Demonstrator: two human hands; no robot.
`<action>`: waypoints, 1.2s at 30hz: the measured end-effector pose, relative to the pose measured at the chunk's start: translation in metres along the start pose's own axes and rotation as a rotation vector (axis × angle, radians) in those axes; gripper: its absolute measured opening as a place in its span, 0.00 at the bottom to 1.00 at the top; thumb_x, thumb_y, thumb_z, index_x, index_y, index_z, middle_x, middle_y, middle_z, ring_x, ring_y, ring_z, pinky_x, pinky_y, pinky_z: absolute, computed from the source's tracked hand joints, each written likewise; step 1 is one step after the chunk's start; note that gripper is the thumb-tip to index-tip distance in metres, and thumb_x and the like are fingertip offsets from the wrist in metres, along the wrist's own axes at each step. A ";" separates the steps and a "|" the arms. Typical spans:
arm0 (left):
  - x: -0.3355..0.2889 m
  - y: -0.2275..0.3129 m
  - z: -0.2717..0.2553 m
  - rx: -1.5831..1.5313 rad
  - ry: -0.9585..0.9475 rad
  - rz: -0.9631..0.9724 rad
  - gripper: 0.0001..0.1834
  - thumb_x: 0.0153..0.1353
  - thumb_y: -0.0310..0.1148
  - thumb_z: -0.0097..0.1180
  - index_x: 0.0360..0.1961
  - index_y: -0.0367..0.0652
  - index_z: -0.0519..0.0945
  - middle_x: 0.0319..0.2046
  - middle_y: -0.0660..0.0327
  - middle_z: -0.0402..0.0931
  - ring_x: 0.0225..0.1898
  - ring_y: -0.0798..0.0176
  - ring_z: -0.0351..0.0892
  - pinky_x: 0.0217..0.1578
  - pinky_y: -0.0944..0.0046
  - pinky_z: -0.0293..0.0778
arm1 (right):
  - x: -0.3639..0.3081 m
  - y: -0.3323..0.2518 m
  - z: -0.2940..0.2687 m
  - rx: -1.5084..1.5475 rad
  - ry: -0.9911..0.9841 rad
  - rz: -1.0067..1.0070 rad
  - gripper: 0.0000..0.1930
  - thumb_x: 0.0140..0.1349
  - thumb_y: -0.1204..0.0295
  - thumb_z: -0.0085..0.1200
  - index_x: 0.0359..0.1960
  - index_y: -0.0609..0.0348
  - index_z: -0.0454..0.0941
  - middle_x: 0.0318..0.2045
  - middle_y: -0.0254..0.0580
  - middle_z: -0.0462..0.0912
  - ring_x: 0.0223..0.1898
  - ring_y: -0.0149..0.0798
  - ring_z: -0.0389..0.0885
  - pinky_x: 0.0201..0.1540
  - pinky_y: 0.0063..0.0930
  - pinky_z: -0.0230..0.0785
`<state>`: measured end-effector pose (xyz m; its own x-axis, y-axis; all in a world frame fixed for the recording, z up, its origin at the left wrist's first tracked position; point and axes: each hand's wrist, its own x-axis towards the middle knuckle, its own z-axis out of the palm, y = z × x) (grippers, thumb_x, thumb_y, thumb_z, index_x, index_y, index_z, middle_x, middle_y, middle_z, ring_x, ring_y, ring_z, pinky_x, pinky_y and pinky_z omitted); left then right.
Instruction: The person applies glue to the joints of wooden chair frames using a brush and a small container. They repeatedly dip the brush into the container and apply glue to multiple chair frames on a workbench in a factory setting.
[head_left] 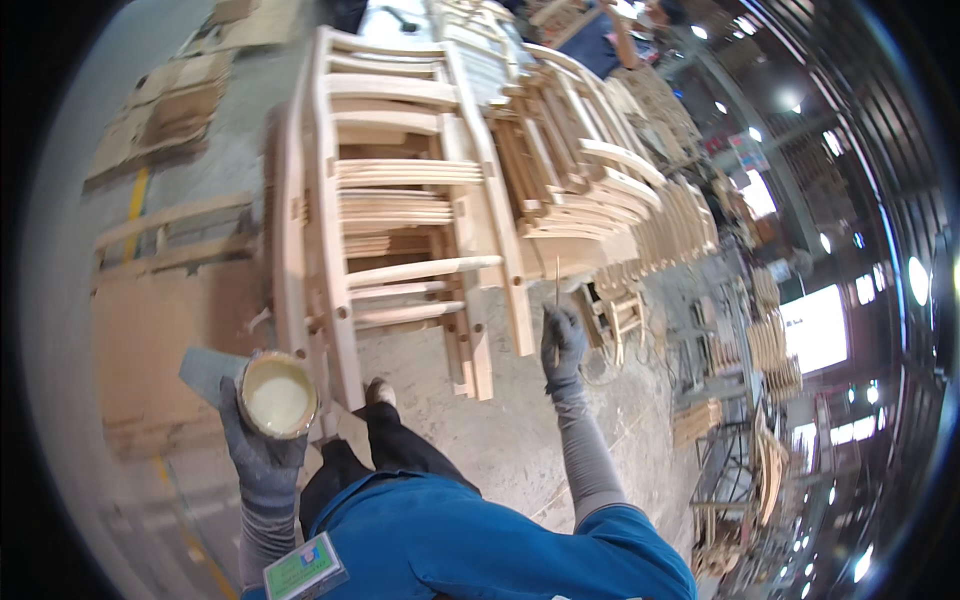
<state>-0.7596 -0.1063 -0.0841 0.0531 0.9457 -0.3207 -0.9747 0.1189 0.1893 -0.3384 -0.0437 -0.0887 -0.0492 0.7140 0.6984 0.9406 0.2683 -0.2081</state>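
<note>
My left hand (262, 452), in a grey glove, is closed around a small round pot (315, 402) with a smeared rim. Pale cream liquid (277, 396) fills part of it. A flat grey-blue piece (207, 374) sticks out beside the pot at the same hand; what it is I cannot tell. My right hand (564, 350), also gloved, grips a thin stick (558, 282) that points upward; its tip is too fine to make out. Ahead, between my hands, stand pale wooden chair frames (397, 90) with several slats. The right hand is just beside a frame's leg, apart from it.
More chair frames (615, 185) stand in a row to the right. A brown board (165, 340) lies at the left, and flat cardboard (165, 110) lies on the floor beyond. At the far right are stacked wooden parts (775, 340). Another person's arm (623, 40) shows at the top.
</note>
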 end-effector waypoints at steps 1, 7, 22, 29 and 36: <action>0.001 -0.006 -0.001 0.007 -0.011 -0.018 0.28 0.65 0.51 0.40 0.58 0.43 0.65 0.54 0.54 0.69 0.54 0.54 0.71 0.50 0.49 0.74 | -0.016 0.004 -0.014 -0.100 -0.087 0.115 0.17 0.54 0.81 0.50 0.45 0.53 0.78 0.34 0.50 0.79 0.32 0.49 0.78 0.33 0.34 0.69; 0.004 -0.049 0.013 0.120 -0.149 -0.176 0.28 0.64 0.52 0.41 0.57 0.42 0.66 0.50 0.52 0.71 0.51 0.52 0.73 0.48 0.50 0.75 | -0.132 0.042 -0.071 -0.247 0.043 0.390 0.13 0.59 0.76 0.50 0.47 0.57 0.74 0.35 0.51 0.80 0.33 0.54 0.78 0.35 0.39 0.70; -0.030 -0.231 0.073 0.185 -0.219 -0.197 0.24 0.62 0.51 0.45 0.55 0.51 0.68 0.49 0.60 0.71 0.49 0.54 0.71 0.48 0.48 0.71 | -0.365 0.135 -0.173 -0.260 -0.374 1.249 0.19 0.60 0.56 0.44 0.34 0.61 0.77 0.32 0.57 0.80 0.35 0.54 0.79 0.38 0.43 0.71; -0.044 -0.336 0.064 0.651 -0.416 0.007 0.26 0.62 0.53 0.44 0.56 0.50 0.68 0.52 0.60 0.70 0.51 0.54 0.70 0.51 0.47 0.69 | -0.442 0.191 -0.225 -0.351 -0.454 1.562 0.17 0.59 0.61 0.45 0.37 0.61 0.78 0.34 0.54 0.81 0.38 0.52 0.80 0.41 0.41 0.72; -0.066 -0.414 0.097 0.881 -0.478 0.154 0.29 0.57 0.34 0.55 0.59 0.44 0.59 0.54 0.57 0.63 0.51 0.56 0.68 0.49 0.52 0.73 | -0.529 0.248 -0.238 -0.108 -0.162 1.643 0.15 0.63 0.62 0.43 0.41 0.59 0.74 0.23 0.46 0.80 0.21 0.41 0.80 0.21 0.34 0.70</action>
<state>-0.3381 -0.1891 -0.0515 0.2100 0.9685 0.1338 -0.4817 -0.0167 0.8762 0.0008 -0.5095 -0.3468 0.9322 0.2284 -0.2808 0.0367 -0.8314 -0.5544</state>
